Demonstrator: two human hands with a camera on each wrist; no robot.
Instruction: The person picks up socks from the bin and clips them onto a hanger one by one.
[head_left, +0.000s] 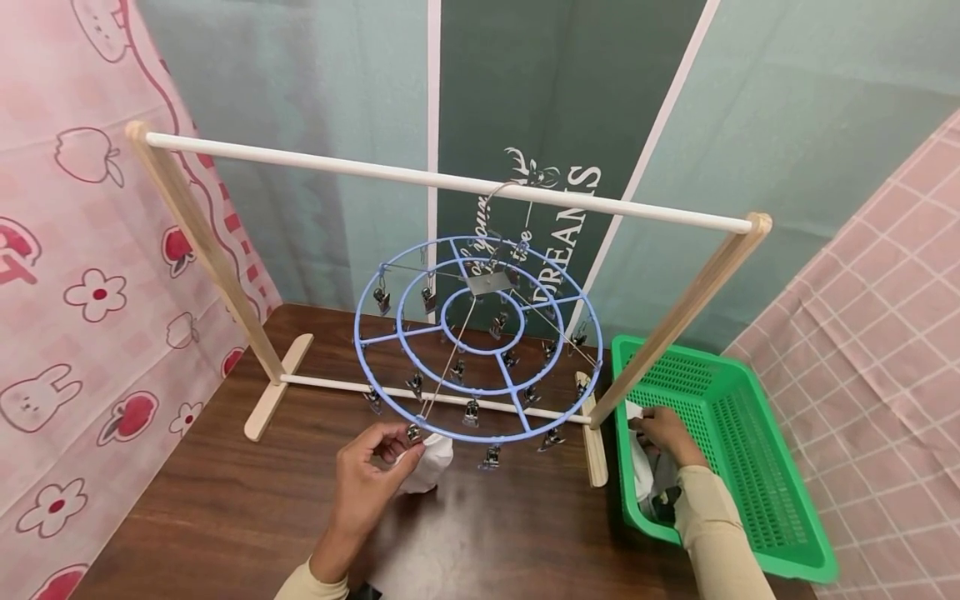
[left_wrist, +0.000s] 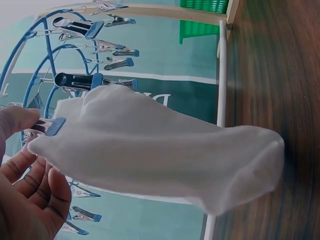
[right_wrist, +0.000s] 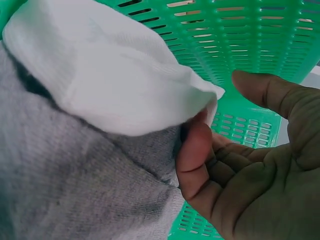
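My left hand (head_left: 367, 479) pinches a metal clip (left_wrist: 47, 127) at the near rim of a round blue clip hanger (head_left: 480, 437). From that clip a white sock (left_wrist: 160, 145) hangs below the rim, seen sideways in the left wrist view. My right hand (right_wrist: 250, 165) reaches into the green basket (head_left: 795, 500). Its index finger tucks under the edge of a white sock (right_wrist: 110, 70), while the thumb stands apart from the cloth. Beneath this sock lies a grey knitted piece (right_wrist: 75, 185).
A wooden stand with a white top rod (head_left: 337, 167) carries the hanger by its hook. Several other clips dangle from the rings. A lower white rod (head_left: 322, 383) joins the stand's feet on the brown table (head_left: 195, 508). Patterned cloths line the sides and back.
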